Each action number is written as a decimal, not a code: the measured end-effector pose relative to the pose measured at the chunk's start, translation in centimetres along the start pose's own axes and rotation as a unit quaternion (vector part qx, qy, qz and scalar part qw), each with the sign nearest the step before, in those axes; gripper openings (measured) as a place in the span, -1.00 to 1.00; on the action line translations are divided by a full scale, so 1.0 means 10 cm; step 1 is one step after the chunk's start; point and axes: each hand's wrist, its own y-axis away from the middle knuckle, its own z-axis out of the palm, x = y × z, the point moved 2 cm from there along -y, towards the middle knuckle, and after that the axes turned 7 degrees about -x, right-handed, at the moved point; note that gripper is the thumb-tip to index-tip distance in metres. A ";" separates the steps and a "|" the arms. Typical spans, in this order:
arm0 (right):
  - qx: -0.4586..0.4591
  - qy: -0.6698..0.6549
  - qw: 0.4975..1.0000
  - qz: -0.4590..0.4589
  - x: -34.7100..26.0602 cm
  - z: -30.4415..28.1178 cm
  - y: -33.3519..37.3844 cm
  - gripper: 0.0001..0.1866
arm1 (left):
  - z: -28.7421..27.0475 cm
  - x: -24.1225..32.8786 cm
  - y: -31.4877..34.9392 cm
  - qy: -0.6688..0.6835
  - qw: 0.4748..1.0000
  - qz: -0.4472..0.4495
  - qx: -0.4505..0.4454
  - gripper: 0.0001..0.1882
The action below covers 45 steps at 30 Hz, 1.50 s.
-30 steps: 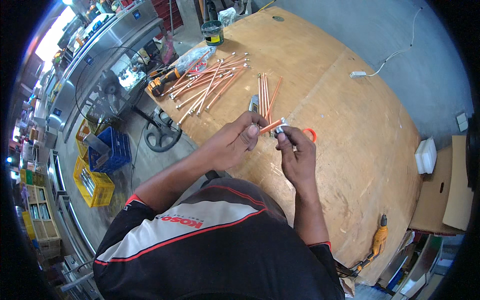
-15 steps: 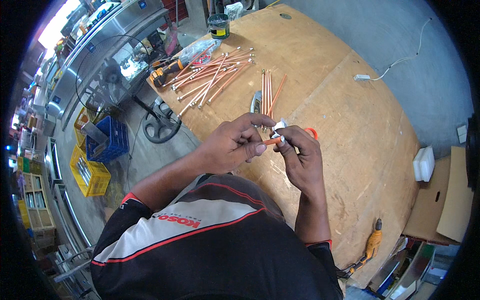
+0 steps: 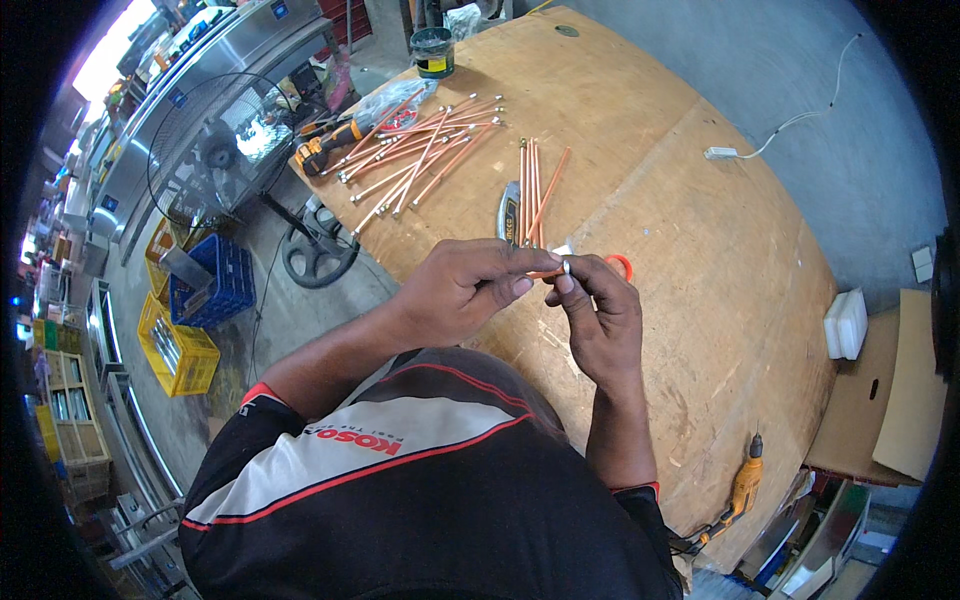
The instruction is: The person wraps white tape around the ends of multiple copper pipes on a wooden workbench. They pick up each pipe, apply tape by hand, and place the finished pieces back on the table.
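Note:
Over the near part of the table, my left hand [image 3: 468, 292] pinches a short visible stretch of copper tube [image 3: 546, 274] between thumb and index finger. The tube's silvery end fitting [image 3: 567, 267] sits between the thumb and fingers of my right hand [image 3: 603, 318], which is closed on it. Behind the fingertips a small white piece [image 3: 564, 249] partly shows; what it is I cannot make out. An orange ring [image 3: 620, 266] lies beside my right fingers. Just beyond the hands are several copper tubes [image 3: 535, 185] and a grey-and-black utility knife [image 3: 509, 215].
A heap of copper tubes with silvery ends [image 3: 425, 150] lies at the far left, by an orange power tool [image 3: 318, 148] and a dark tub [image 3: 433, 55]. An orange drill [image 3: 747, 482] rests near right. A fan [image 3: 215, 150] and crates [image 3: 212, 280] stand left.
Both hands have come closer together at the tube's end. My left index finger now reaches the fitting, and the white piece by the fingertips is more hidden.

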 end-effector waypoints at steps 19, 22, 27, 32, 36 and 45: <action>0.010 -0.230 0.973 0.032 -0.06 0.01 0.14 -0.38 | 0.16 -0.31 -0.03 -0.250 0.951 -0.109 -0.144 -0.72; 0.010 -0.234 0.972 0.027 0.04 -0.02 0.00 -0.40 | 0.21 -0.39 0.05 -0.227 0.957 -0.067 -0.166 -0.70; 0.013 -0.276 0.961 0.020 0.20 0.01 -0.10 -0.40 | 0.13 -0.20 0.05 -0.171 0.970 -0.064 -0.164 -0.71; -0.036 -0.247 0.967 0.060 0.45 0.13 -0.09 -0.38 | 0.09 -0.03 0.11 -0.094 0.981 -0.009 -0.172 -0.74; -0.061 -0.156 0.983 0.079 0.54 0.16 0.04 -0.24 | -0.06 0.09 0.04 -0.114 0.981 -0.062 -0.147 -0.75; -0.085 -0.198 0.974 0.077 0.02 0.18 0.36 -0.07 | -0.15 -0.25 0.05 -0.191 0.970 -0.095 -0.117 -0.73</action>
